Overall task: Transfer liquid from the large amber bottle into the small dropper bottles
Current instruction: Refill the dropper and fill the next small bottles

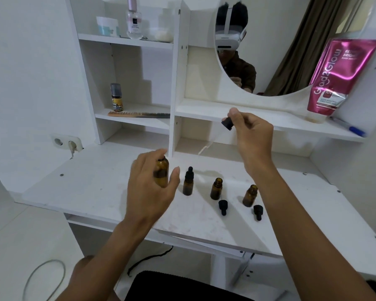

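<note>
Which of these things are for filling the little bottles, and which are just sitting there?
For the job: large amber bottle in the left hand, dropper in the right hand, three small dropper bottles, two loose dropper caps.

Just lying about: pink tube, comb, pen, perfume bottle, white jar, small shelf bottle.

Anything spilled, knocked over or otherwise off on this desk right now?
Nothing clearly wrong. The three small dropper bottles stand upright; two are open, their dropper caps lying on the desk beside them. The desk shows faint reddish smudges, too dim to call a spill.
</note>
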